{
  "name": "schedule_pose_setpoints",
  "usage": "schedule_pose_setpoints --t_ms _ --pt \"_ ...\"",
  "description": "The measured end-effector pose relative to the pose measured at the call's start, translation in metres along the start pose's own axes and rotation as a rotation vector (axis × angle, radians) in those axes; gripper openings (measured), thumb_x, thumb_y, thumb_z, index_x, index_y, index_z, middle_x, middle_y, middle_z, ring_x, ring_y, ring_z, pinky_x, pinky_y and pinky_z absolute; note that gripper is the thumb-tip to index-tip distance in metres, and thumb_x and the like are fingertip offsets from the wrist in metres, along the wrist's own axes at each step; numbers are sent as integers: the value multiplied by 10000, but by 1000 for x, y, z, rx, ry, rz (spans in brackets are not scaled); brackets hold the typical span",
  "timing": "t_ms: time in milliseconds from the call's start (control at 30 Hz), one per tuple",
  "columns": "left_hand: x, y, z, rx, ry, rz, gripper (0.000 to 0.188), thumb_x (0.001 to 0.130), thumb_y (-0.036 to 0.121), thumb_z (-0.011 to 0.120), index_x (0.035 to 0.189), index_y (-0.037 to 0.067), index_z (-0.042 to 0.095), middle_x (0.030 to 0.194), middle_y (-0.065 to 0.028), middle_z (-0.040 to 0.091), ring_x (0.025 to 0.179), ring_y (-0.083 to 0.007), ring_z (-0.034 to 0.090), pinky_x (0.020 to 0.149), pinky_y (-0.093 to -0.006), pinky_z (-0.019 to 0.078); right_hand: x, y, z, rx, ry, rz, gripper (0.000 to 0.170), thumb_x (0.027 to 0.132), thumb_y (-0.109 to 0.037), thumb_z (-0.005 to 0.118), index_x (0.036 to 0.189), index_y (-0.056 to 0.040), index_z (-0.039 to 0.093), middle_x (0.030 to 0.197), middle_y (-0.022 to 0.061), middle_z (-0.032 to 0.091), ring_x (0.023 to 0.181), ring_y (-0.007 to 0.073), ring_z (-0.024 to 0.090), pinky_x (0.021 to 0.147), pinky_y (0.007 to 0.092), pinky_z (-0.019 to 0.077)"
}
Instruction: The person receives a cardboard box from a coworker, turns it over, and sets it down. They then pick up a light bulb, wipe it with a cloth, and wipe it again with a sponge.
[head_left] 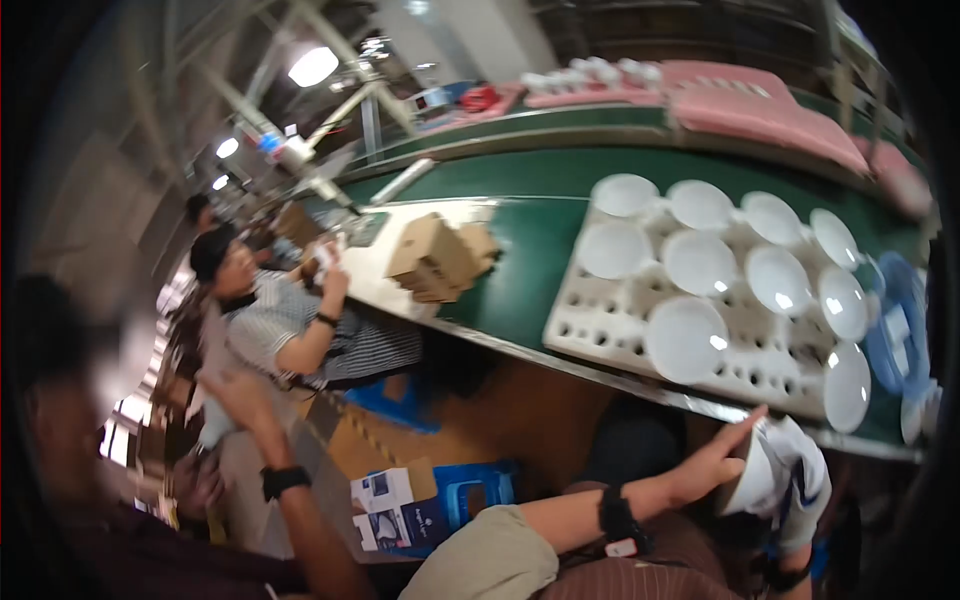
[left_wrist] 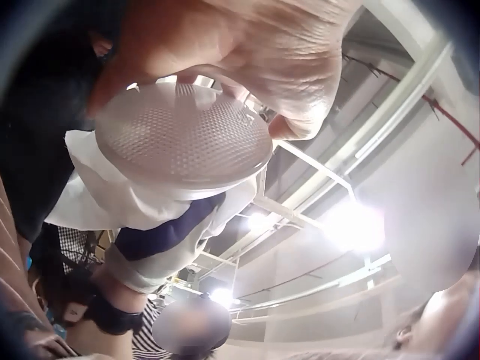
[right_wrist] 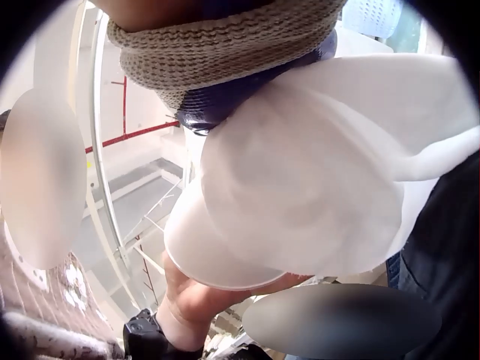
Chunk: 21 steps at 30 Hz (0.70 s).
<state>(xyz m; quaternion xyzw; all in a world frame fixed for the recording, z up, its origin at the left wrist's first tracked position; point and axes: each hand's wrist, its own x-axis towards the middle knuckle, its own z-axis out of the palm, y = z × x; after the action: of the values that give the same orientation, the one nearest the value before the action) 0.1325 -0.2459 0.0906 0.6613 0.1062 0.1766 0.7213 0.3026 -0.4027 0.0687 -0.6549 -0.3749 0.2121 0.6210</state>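
Observation:
My bare left hand [head_left: 703,470] holds a round white lamp [head_left: 746,482] by its rim, with one finger stretched out in the head view. In the left wrist view the dimpled translucent face of the lamp [left_wrist: 184,142] shows, and fingers curl round its edge. On the other side, my right hand [head_left: 803,495] wears a knit glove [right_wrist: 225,60] with dark blue coating. It grips a white cloth [right_wrist: 300,180] that lies against the lamp. The cloth hides most of the right fingers.
A white holed tray [head_left: 590,335] with several round white lamps [head_left: 687,340] stands on the green bench [head_left: 530,240]. Beside it is a blue basket [head_left: 900,325]. Cardboard boxes [head_left: 430,258] sit further left. Another person [head_left: 290,320] works along the bench; a nearer person's arm [head_left: 290,500] reaches in at left.

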Motion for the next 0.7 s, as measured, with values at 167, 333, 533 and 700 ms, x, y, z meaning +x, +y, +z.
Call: schedule_pose_setpoints --t_ms 167,333,533,700 --pt "-2 21 -2 -719 -25 -369 706 809 170 426 1468 193 172 1390 -31 351 1197 -164 412 954 -305 386 8 13 -14 -362 -128 -258 374 881 -104 530 1217 58 499 1203 121 565 1085 226 542 938 318 400" --pt "0 7 3 -840 45 -425 501 853 283 475 1337 179 398 1229 -21 499 1065 -150 505 902 -288 417 3 2 -9 -456 -137 -427 353 852 -105 574 1166 49 527 1119 149 586 996 276 568 872 347 437" --pt "-1 15 9 -952 46 -539 361 887 360 492 1184 155 518 1081 -9 565 981 -142 541 882 -299 426 -13 -26 -11 -603 -88 -608 330 817 -105 627 1106 39 560 1018 184 610 890 337 599 794 383 481" --pt "-3 7 6 -781 -58 -375 710 794 145 490 1449 148 216 1361 -42 369 1231 -191 378 1022 -306 309 -11 -38 -12 -561 -75 -469 351 760 -98 691 1058 47 577 996 201 618 878 343 608 785 395 483"
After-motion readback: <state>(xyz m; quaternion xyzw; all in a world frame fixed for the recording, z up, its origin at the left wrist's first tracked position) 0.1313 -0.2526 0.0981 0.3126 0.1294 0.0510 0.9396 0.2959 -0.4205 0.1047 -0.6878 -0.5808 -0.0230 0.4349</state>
